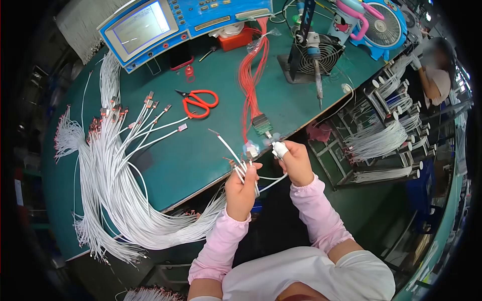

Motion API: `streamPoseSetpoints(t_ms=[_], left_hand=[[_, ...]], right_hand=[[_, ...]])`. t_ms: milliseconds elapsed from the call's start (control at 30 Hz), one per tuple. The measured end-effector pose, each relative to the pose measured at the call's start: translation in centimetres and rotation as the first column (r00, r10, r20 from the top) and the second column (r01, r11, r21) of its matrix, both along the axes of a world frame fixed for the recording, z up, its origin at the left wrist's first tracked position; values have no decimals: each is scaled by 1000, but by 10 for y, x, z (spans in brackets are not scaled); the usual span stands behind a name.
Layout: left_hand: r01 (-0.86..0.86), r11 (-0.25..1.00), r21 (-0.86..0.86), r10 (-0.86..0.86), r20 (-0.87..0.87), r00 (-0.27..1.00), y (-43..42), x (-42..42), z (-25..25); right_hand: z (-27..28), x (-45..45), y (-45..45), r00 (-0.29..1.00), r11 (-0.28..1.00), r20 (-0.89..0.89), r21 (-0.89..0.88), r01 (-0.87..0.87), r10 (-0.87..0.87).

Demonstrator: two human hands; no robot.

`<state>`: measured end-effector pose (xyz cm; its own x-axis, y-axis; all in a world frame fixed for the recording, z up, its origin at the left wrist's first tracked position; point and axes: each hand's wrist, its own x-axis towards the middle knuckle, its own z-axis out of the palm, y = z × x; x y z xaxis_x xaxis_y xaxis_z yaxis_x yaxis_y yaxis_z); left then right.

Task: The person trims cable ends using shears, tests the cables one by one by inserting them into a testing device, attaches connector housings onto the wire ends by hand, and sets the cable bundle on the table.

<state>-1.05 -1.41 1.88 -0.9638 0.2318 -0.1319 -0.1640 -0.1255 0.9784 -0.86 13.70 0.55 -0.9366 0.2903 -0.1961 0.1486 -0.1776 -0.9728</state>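
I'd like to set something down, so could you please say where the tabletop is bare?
The green tabletop is bare between the red-handled scissors and the red wires, and between the white cables and the left hand. It is crowded at left under the cables and at the back around the blue instrument.

- We can read no word, number or brand with certainty anywhere in view.
- On the lit screen (144, 27) of the blue tester (185, 30), we see faint lines of print, too small and washed out for us to read.
- Around the keys (205, 7) on the tester's panel, we can make out small marks, but none is legible to us.
- On the black upright (308, 16) by the soldering iron (314, 50), we notice pale marks that might be lettering; we cannot tell which letters.
- On the cup (343, 25), we see a printed cartoon face, without wording we can read.
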Motion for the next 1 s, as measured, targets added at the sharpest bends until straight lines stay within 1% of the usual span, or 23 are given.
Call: streamPoseSetpoints(t_ms=[67, 133, 200, 333, 400, 467, 600, 667, 733, 767, 800, 833, 867, 900, 933, 1000], left_hand=[[15, 1000, -26, -15, -8, 1000, -1, -2, 0], [24, 999, -33, -23, 14, 1000, -2, -1, 1], [34, 999, -39, -33, 27, 999, -1, -2, 0], [28, 999, -26, -29, -4, 1000, -1, -3, 0], [36, 999, -34, -37, -11, 999, 0, -2, 1], [22, 999, -41, -21, 27, 999, 0, -2, 1], [46, 998, -46, -45, 21, 999, -1, -1, 0], [53, 997, -53, -53, -12, 999, 2, 2, -3], [75, 996, -40, -75, -6, 997, 10, 8, -5], [96, 995, -32, -96, -15, 995, 14, 9, -6], [102, 993, -61, -104, -21, 994, 16, 13, -9], [110, 990, -86, -117, -81, 990, 15, 15, -9], [110, 988, -110, -125, -140, 982, 14, 16, -8], [92, 988, -125, -113, -171, 979, 11, 17, -8], [73, 990, -121, -94, -183, 979, 10, 16, -6], [83, 987, -139, -101, -127, 987, 8, 19, -7]], right_hand=[[1, -1, 0, 1000, 1000, 17, 3, -22, 22], [0, -1, -1, 1000, 999, -7, -45, 20, -20], [1, 0, 0, 1000, 999, 9, -37, 18, -18], [2, 1, 0, 1000, 1000, 29, -8, 2, -2], [0, 1, 1, 1000, 1000, 21, -20, 8, -7], [-3, 0, 3, 1000, 998, 2, -65, 5, -5], [-8, -4, -3, 999, 997, -24, -69, 20, -21], [-7, -4, -11, 991, 989, -33, -83, 126, -129], [-6, -2, -9, 989, 987, -51, -90, 133, -138], [-5, -2, -6, 994, 995, -55, -45, 91, -94], [-4, -1, -4, 997, 999, -60, -4, 47, -47], [-2, 1, 3, 998, 993, -60, 120, 20, -13], [3, 4, 8, 983, 933, -176, 340, 115, -57], [10, 9, 12, 953, 818, -295, 530, 224, -70], [26, 17, 17, 951, 720, -308, 664, 203, 16], [37, 27, 6, 906, 642, -380, 745, 181, 186]])
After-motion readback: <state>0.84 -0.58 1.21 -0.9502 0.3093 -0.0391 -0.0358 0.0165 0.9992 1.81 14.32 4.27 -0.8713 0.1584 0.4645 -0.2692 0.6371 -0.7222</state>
